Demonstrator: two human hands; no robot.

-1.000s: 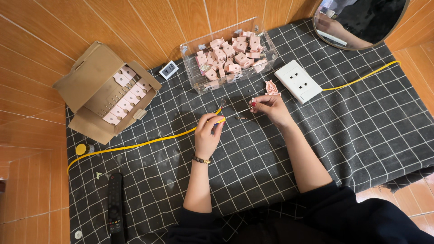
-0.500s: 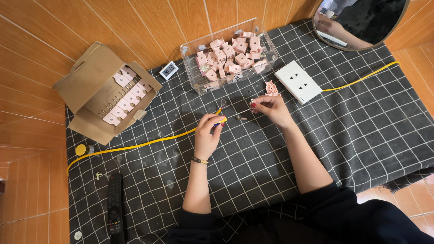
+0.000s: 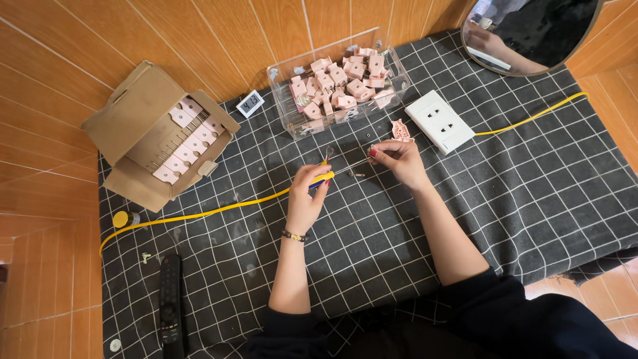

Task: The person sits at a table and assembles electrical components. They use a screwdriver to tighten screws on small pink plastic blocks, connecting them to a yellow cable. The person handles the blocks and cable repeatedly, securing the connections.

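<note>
My left hand [image 3: 307, 193] grips the yellow-and-blue handle of a small screwdriver [image 3: 324, 176] whose thin metal shaft runs right toward my right hand [image 3: 399, 159]. My right hand pinches the shaft's tip end with its fingertips. A small pink part [image 3: 400, 129] lies just beyond my right hand, next to a white socket plate [image 3: 440, 121]. A tiny metal piece [image 3: 357, 175] lies on the cloth between my hands.
A clear plastic box [image 3: 286, 100] of several pink parts stands at the back. An open cardboard box [image 3: 133, 126] with pink parts sits left. A yellow cable [image 3: 199, 214], a small digital clock [image 3: 250, 103], a black remote [image 3: 169, 299] and a round mirror [image 3: 531, 33] lie around the checked cloth.
</note>
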